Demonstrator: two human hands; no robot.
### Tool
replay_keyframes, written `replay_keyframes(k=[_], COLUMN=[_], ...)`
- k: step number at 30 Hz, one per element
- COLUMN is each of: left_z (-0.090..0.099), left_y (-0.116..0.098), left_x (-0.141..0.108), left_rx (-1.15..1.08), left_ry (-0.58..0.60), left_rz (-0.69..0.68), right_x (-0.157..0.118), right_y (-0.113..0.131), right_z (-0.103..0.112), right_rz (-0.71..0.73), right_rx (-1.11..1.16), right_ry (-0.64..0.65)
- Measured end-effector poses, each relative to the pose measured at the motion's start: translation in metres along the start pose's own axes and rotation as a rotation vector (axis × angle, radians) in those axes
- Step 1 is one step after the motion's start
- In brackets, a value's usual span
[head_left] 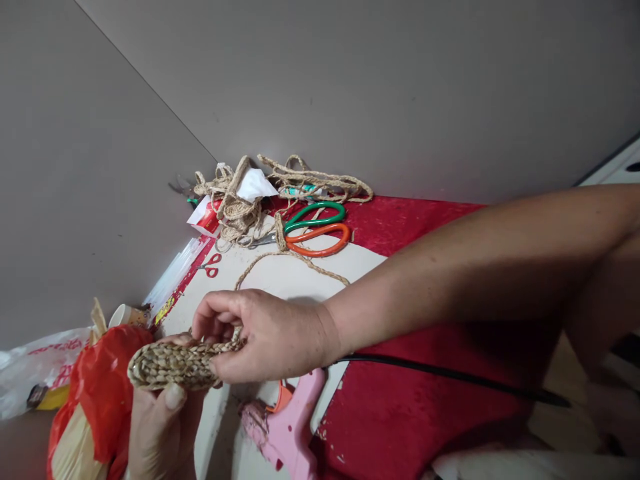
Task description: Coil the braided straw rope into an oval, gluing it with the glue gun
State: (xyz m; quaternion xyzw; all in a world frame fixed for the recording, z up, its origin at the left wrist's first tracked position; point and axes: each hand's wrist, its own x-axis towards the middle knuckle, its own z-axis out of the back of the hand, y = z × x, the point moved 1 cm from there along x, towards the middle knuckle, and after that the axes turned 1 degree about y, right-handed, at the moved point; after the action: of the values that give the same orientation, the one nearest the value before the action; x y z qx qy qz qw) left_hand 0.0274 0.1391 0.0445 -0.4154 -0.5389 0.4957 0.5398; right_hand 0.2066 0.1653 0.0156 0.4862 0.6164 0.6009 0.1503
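Over the left edge of the red-topped bench [395,413], the left hand [163,430] grips a woven rope piece [175,365] as the right hand [280,340] pinches its end, near a pink glue gun [297,420].

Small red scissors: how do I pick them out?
On the red table, find the white sheet. The small red scissors lie near its edge, between the clear sticks and the larger scissors. Both their little loops are red, whereas the larger pair has one green and one orange.
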Motion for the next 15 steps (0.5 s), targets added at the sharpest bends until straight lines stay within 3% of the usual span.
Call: replay_keyframes(k=[5, 12, 15], left_z=[-0.006, -0.010, -0.011], left_y=[-0.003, -0.005, -0.006], left_x=[-0.006, -0.010, -0.011], left_rx=[0.030, 0.052, 0.058], left_ry=[-0.106, -0.180, -0.220], left_rz=[-0.012, 0.073, 0.140], right_x=[0.002, 0.003, 0.004], right_y=[0.003, 0.007, 0.009], right_z=[0.004, 0.008, 0.008], right_rz=[-0.094, 0.030, 0.009], right_rx=[0.057, -0.040, -0.033], right_ry=[0.000, -0.111, -0.115])
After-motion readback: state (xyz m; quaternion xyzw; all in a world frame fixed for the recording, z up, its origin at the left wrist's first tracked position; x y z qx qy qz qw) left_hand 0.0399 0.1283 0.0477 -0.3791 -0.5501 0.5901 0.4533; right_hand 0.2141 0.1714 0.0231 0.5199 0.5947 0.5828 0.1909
